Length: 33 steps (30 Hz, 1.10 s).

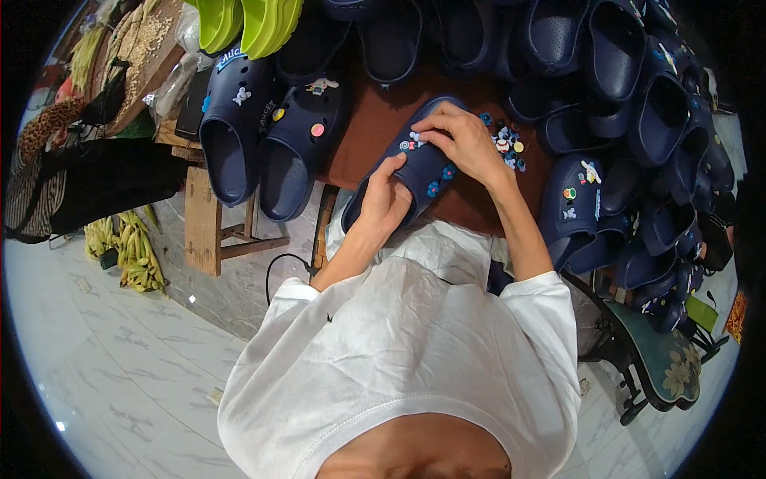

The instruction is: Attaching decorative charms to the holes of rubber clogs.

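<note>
A navy blue clog (423,177) lies over the edge of the brown table with its toe pointing away from me. My left hand (384,206) grips it, the fingers inside the opening and the thumb on top. My right hand (463,144) is bent over the clog's upper, fingertips pinched at a small white and blue shoe charm (415,136). Beside it sits a round pale charm (404,146), and blue flower charms (433,188) line the right side. A pile of loose charms (511,144) lies just right of my right hand.
Navy clogs (614,48) crowd the table's far and right sides, several with charms. Two more clogs (286,182) stand at left, below lime green clogs (271,24). A wooden stool (203,219) is left; a chair with a floral seat (666,359) is at lower right.
</note>
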Motion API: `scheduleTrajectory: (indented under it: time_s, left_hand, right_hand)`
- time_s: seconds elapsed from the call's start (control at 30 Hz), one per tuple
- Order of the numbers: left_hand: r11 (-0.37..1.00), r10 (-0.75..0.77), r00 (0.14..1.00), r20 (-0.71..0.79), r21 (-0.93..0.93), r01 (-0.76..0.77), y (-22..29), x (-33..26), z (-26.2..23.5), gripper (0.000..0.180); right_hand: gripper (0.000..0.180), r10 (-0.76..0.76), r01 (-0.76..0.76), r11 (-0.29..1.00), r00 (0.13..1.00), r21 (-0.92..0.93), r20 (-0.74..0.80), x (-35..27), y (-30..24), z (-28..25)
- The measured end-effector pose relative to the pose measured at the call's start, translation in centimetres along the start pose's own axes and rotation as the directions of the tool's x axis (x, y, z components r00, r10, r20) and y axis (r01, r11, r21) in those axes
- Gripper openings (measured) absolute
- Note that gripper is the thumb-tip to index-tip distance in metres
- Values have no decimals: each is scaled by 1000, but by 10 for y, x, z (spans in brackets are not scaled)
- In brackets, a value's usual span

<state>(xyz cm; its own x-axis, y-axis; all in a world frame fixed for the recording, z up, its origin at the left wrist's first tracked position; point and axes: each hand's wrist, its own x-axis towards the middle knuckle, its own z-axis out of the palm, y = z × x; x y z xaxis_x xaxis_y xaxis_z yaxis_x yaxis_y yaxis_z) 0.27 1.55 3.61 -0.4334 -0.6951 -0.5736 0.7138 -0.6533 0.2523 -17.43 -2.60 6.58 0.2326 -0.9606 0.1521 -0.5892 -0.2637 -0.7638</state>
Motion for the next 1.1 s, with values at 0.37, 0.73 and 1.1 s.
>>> scheduleTrajectory:
  time_s: [0.37, 0.73, 1.1]
  left_hand:
    - [998, 50, 999, -14, 48, -49, -4, 5, -6, 41]
    - [997, 43, 998, -34, 71, -40, -1, 8, 2, 37]
    - [996, 42, 998, -40, 86, -39, 3, 14, -5, 40]
  right_hand:
    - [17, 4, 30, 971, 990, -237, 140, 8, -7, -2]
    - [17, -43, 36, 997, 995, -74, -93, -25, -5, 21]
    - [14, -21, 29, 999, 959, 24, -283, -35, 2, 29]
